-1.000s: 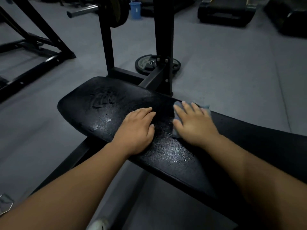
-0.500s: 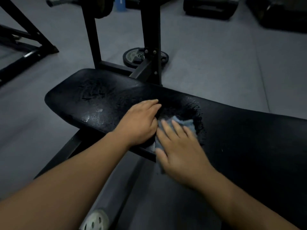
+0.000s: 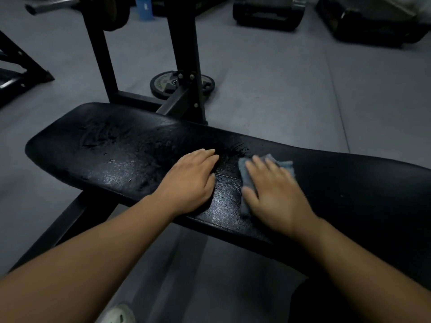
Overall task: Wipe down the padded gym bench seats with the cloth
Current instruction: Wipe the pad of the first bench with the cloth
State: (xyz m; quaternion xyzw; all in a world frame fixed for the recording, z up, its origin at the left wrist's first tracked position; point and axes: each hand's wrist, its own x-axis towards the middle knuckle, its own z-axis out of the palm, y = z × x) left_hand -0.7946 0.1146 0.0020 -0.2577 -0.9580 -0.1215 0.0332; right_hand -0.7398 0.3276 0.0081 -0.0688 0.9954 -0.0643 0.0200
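Note:
A long black padded bench seat runs across the view from left to right, its left half glistening wet with smear marks. My left hand rests flat on the pad near its front edge, fingers together, holding nothing. My right hand presses flat on a grey-blue cloth on the pad just to the right of it; cloth edges show beyond the fingertips and beside the thumb. A strip of wet pad separates the two hands.
Black steel uprights of the bench rack rise behind the pad, with a weight plate lying on the grey floor at their foot. A blue bucket stands far back. Dark equipment lines the back right. Another frame sits left.
My right hand has slid the cloth from the pad's front edge back up and to the right across the seat. My left hand has stayed planted on the pad.

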